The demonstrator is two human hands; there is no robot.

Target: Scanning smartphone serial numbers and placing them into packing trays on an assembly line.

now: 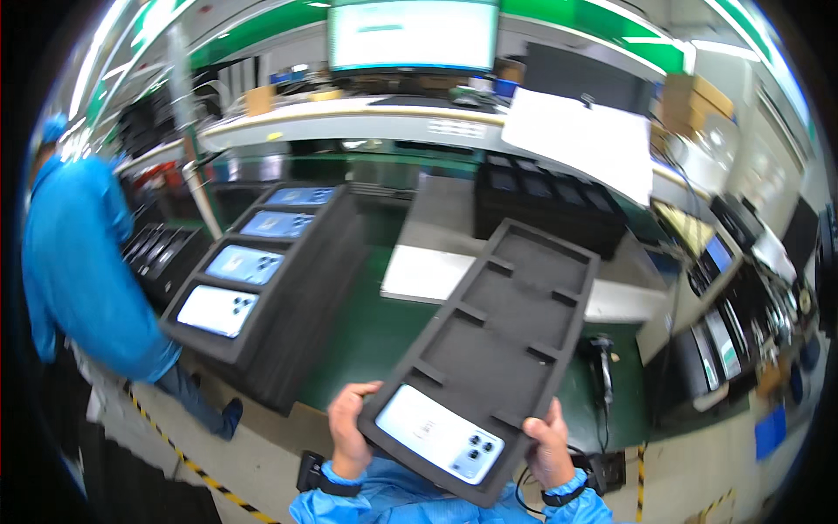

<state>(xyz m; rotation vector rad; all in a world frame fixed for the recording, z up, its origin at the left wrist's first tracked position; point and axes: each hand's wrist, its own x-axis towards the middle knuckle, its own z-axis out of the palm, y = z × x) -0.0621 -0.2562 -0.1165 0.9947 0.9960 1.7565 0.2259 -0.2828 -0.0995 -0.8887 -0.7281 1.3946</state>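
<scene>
Between my two hands I hold a black foam tray [497,323], tilted, its far end pointing up and to the right. In its nearest compartment lies a light blue smartphone [436,432], camera side up; the other compartments hold nothing. My left hand [351,428] grips the tray's near left edge, fingers closed on it. At the near right edge my right hand [550,444] is closed on the tray, thumb on the rim. To the left stands a tall stack of black foam trays [292,327], its top one carrying several light blue phones [243,264].
A handheld scanner [602,367] lies on the green bench [367,323] at right. Beyond the tray are a dark phone-filled tray stack [546,196] and a clipped white sheet [576,140]. A monitor [412,35] stands behind. A person in blue [87,253] stands at left.
</scene>
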